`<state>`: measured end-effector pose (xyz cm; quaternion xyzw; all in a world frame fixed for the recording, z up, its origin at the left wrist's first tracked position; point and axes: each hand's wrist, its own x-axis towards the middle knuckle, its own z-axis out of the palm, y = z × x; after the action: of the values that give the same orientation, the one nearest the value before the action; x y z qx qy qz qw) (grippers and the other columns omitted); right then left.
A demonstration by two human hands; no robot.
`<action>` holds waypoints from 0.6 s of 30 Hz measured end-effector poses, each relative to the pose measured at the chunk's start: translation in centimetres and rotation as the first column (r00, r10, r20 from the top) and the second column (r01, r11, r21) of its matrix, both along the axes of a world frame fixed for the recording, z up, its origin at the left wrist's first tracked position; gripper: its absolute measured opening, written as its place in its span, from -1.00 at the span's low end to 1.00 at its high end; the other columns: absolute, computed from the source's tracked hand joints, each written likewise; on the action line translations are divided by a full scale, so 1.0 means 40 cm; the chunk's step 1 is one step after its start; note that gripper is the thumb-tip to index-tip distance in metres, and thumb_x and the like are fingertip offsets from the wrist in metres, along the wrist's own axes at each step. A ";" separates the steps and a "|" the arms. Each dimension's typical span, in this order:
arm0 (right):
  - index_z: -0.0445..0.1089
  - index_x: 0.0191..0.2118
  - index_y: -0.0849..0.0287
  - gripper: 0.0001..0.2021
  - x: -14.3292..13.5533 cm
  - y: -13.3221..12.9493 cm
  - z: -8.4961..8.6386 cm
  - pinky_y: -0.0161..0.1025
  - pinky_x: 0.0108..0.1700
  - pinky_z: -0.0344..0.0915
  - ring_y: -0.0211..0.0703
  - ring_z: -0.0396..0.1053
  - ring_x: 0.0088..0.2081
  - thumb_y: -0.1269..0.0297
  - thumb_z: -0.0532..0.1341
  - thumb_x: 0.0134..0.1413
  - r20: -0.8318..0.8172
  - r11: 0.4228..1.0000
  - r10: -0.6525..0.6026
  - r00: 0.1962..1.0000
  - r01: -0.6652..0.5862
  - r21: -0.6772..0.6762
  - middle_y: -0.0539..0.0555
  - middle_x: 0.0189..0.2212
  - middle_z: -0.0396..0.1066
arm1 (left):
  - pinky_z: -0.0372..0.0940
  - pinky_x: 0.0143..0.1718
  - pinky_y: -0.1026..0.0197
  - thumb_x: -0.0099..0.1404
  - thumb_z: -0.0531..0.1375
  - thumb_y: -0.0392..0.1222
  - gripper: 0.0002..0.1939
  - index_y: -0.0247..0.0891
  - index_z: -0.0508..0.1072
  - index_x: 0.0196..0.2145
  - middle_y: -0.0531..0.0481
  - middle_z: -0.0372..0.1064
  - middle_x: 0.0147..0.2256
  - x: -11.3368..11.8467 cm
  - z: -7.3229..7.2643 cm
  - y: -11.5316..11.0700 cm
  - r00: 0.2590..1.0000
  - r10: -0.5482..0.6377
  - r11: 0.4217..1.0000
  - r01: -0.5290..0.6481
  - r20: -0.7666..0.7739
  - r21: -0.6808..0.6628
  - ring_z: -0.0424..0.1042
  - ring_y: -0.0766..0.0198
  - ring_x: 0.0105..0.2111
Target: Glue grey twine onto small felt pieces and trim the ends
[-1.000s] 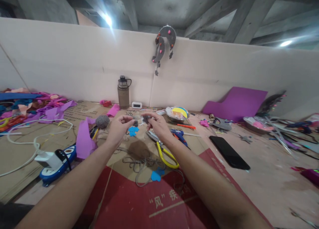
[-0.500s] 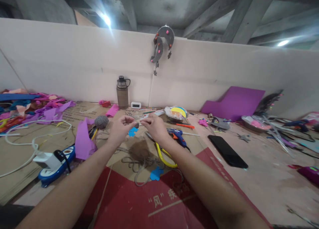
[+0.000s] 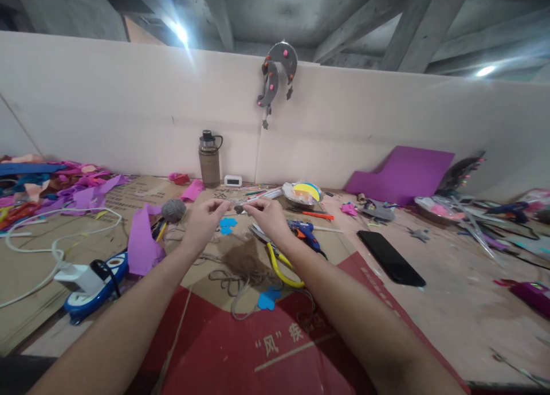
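My left hand [image 3: 209,220] is raised over the cardboard, thumb and fingertips pinched together; what they hold, if anything, is too small to name. Close to its right, my right hand [image 3: 267,216] is closed in a pinch, with a small dark grey piece [image 3: 239,209] at its fingertips. Blue cut-out shapes [image 3: 227,226] lie just beneath, between the hands. Under my right hand are yellow-handled scissors [image 3: 281,269]. Loose grey yarn [image 3: 240,283] spreads over the cardboard [image 3: 215,349], beside another blue cut-out [image 3: 268,298]. A grey yarn ball [image 3: 173,210] sits left of my left hand.
A blue glue gun [image 3: 307,234] and a black phone [image 3: 390,258] lie to the right. On the left are a power strip [image 3: 97,294], a white cable and purple felt [image 3: 144,240]. A bottle [image 3: 209,163] stands by the wall, where a grey moon ornament [image 3: 279,68] hangs.
The small grey piece, earlier at my left fingertips, now shows at my right fingertips. The gap between the hands looks slightly wider, and the view has shifted a little.
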<state>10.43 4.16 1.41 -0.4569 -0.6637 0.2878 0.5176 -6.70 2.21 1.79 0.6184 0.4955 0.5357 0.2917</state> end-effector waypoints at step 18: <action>0.52 -0.26 0.19 -0.68 -0.016 0.021 -0.051 -0.29 -0.30 0.20 -0.26 0.30 -0.43 0.11 0.29 -0.16 -0.200 0.974 0.099 0.975 -0.136 -0.182 -0.04 -0.49 0.44 | 0.07 -0.57 0.28 0.10 0.24 -0.02 -0.72 -0.31 0.58 -0.43 0.04 0.37 -0.64 -0.006 0.034 -0.014 0.994 -0.047 0.992 0.036 -0.096 -0.117 0.19 0.36 -0.64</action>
<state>9.80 5.00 -0.65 -0.4355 -0.6059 0.4237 0.5135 -6.95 1.66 3.15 0.6364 0.5265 0.4688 0.3133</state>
